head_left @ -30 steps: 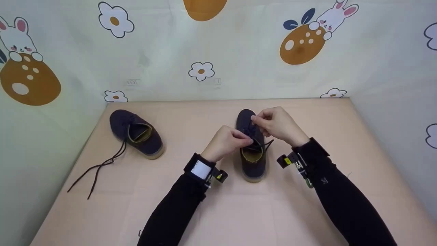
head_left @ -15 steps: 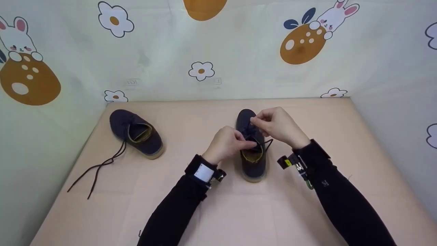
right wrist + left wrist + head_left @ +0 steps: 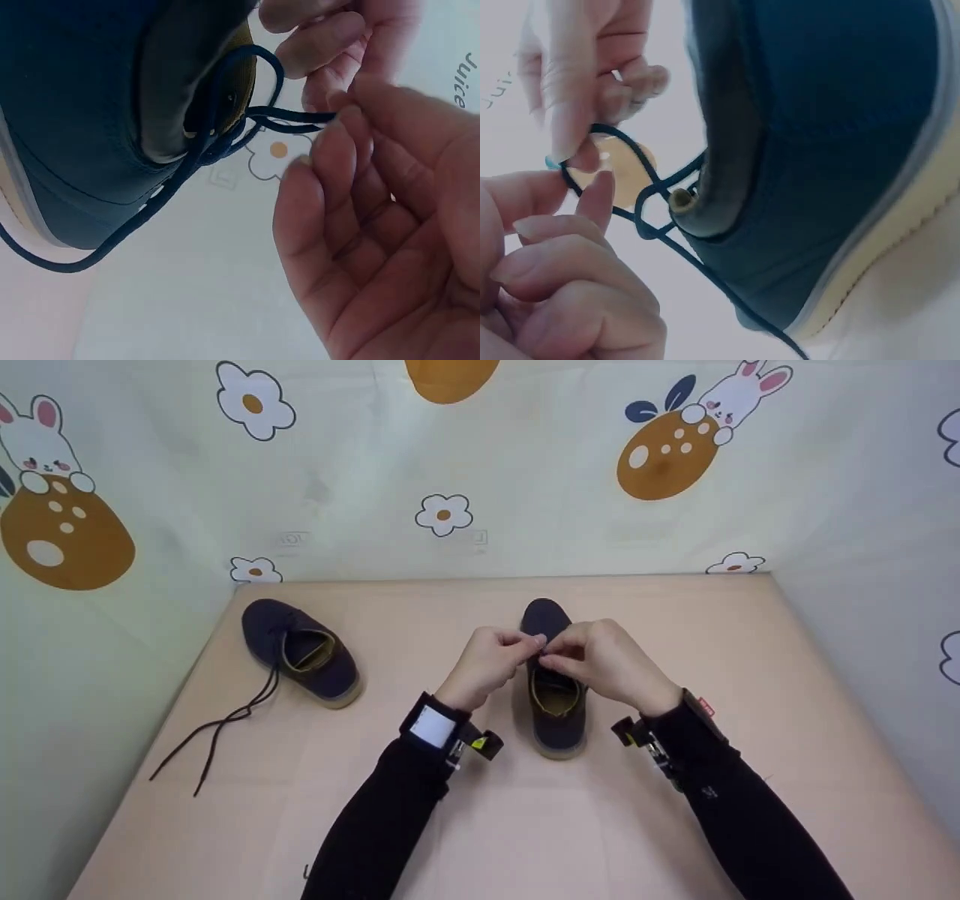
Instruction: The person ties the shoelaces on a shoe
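Both hands meet over the dark blue lace-up shoe (image 3: 561, 739), which lies toe away on the table. My left hand (image 3: 484, 666) pinches the shoelace between thumb and forefinger, just above the lacing. Close against it, my right hand (image 3: 613, 666) has its fingertips on the same lace. The left wrist view shows the shoelace (image 3: 705, 270) rising in a loop from a crossing at the shoe's opening to the fingers. Two strands of lace (image 3: 296, 118) run to the right fingertips in the right wrist view, while a slack strand curves down the shoe's side.
A matching shoe (image 3: 262, 630) sits at the back left, its long loose laces (image 3: 217, 723) trailing toward the front. Behind the pale table (image 3: 420, 607) hangs a printed cloth (image 3: 360, 472), which also covers both sides.
My right hand has come down and toward the left hand. The left hand first slid slightly right, then rose back to the lacing. The fingertips now meet at the lace; the other shoe stays put.
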{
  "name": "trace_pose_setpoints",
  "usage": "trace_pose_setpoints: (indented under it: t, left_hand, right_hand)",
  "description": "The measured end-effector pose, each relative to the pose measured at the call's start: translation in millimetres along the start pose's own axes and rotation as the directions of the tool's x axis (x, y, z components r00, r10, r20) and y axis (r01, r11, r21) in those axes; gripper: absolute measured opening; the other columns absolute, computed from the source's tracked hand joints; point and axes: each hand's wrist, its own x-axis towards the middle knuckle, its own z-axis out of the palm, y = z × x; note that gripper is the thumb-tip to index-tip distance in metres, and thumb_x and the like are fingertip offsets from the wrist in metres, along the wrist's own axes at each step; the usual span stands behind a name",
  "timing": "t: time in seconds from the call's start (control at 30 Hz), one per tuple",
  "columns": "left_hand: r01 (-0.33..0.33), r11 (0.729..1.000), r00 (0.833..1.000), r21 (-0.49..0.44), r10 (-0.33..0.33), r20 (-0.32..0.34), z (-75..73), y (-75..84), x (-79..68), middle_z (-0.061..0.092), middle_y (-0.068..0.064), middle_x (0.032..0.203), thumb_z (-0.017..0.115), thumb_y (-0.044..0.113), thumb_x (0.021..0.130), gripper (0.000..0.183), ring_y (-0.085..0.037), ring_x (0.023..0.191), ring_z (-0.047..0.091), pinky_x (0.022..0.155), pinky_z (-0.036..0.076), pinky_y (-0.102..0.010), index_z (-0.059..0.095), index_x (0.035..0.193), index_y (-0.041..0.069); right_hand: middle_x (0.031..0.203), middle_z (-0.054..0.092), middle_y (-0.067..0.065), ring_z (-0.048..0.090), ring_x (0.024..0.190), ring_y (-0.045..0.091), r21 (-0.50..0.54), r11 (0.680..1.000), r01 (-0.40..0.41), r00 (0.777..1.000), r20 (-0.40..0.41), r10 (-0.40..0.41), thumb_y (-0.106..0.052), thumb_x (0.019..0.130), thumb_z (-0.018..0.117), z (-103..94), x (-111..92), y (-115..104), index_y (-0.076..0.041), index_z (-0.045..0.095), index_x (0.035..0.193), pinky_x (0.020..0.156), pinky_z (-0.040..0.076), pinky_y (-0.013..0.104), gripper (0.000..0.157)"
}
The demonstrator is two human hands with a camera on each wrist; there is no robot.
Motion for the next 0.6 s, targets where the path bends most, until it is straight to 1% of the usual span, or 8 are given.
trace_pose_setpoints:
  t: [0.1, 0.17, 0.23, 0.3, 0.4, 0.5, 0.6]
  left_hand:
    - [0.010, 0.999, 1.000, -0.034, -0.010, 0.002, -1.2, 0.0, 0.3, 0.045, 0.008, 0.055, 0.070, 0.026, 0.093, 0.020, -0.005, 0.045, 0.034, 0.041, 0.023, -0.020, 0.077, 0.089, 0.007]
    - [-0.007, 1.000, 1.000, -0.025, 0.007, -0.009, -1.5, -0.8, 1.2, 0.047, 0.008, 0.058, 0.071, 0.025, 0.092, 0.020, -0.006, 0.047, 0.034, 0.043, 0.024, -0.020, 0.077, 0.089, 0.007]
    - [-0.029, 1.000, 0.999, -0.009, 0.028, -0.027, -1.9, -1.6, 1.9, 0.055, 0.007, 0.064, 0.071, 0.025, 0.092, 0.020, -0.007, 0.052, 0.038, 0.046, 0.026, -0.021, 0.078, 0.089, 0.006]
    - [-0.048, 0.999, 0.998, 0.009, 0.049, -0.043, -2.2, -2.6, 2.7, 0.062, 0.005, 0.072, 0.071, 0.025, 0.093, 0.020, -0.009, 0.059, 0.042, 0.051, 0.028, -0.023, 0.078, 0.090, 0.006]
    - [-0.060, 0.998, 0.996, 0.028, 0.061, -0.057, -3.2, -4.2, 3.6, 0.069, 0.002, 0.083, 0.071, 0.025, 0.093, 0.021, -0.011, 0.068, 0.046, 0.056, 0.032, -0.025, 0.078, 0.090, 0.005]
    - [-0.059, 0.998, 0.996, 0.037, 0.061, -0.064, -4.4, -5.4, 4.7, 0.069, 0.001, 0.084, 0.071, 0.025, 0.092, 0.021, -0.013, 0.072, 0.048, 0.059, 0.034, -0.025, 0.078, 0.090, 0.006]
    - [-0.059, 0.998, 0.996, 0.036, 0.061, -0.070, -5.4, -5.8, 5.7, 0.069, 0.001, 0.085, 0.072, 0.025, 0.092, 0.020, -0.012, 0.075, 0.050, 0.062, 0.036, -0.025, 0.079, 0.089, 0.006]
  right_hand:
    - [0.076, 0.069, -0.007, 0.061, 0.065, 0.008, -0.018, 1.000, -0.024, 0.998, -0.066, 0.023, -0.023, 0.088, 0.077, 1.6, -7, 0, -0.011, 0.077, 0.086, 0.059, 0.049, 0.026, 0.012]
    - [0.070, 0.067, -0.008, 0.058, 0.060, 0.008, -0.045, 0.997, -0.061, 0.991, -0.121, 0.055, -0.024, 0.088, 0.078, 3.8, -12, 0, -0.012, 0.077, 0.080, 0.056, 0.046, 0.026, 0.014]
    - [0.066, 0.065, -0.008, 0.056, 0.057, 0.008, -0.094, 0.992, -0.088, 0.986, -0.152, 0.073, -0.024, 0.087, 0.079, 8.4, -14, 0, -0.012, 0.076, 0.076, 0.055, 0.045, 0.027, 0.017]
    - [0.065, 0.065, -0.008, 0.055, 0.057, 0.008, -0.145, 0.984, -0.105, 0.986, -0.146, 0.084, -0.026, 0.087, 0.078, 15.4, -15, -1, -0.013, 0.076, 0.075, 0.055, 0.044, 0.029, 0.018]
    - [0.065, 0.065, -0.008, 0.055, 0.056, 0.008, -0.222, 0.967, -0.123, 0.988, -0.122, 0.097, -0.032, 0.086, 0.078, 28.1, -12, -2, -0.013, 0.077, 0.077, 0.053, 0.045, 0.031, 0.021]
    - [0.060, 0.061, -0.009, 0.053, 0.054, 0.010, -0.281, 0.948, -0.149, 0.986, -0.119, 0.120, -0.035, 0.085, 0.079, 37.5, -10, -3, -0.015, 0.075, 0.075, 0.049, 0.043, 0.032, 0.023]
    - [0.060, 0.057, -0.009, 0.052, 0.054, 0.010, -0.288, 0.948, -0.132, 0.987, -0.125, 0.100, -0.032, 0.086, 0.079, 39.7, -10, -3, -0.016, 0.073, 0.076, 0.048, 0.042, 0.032, 0.020]
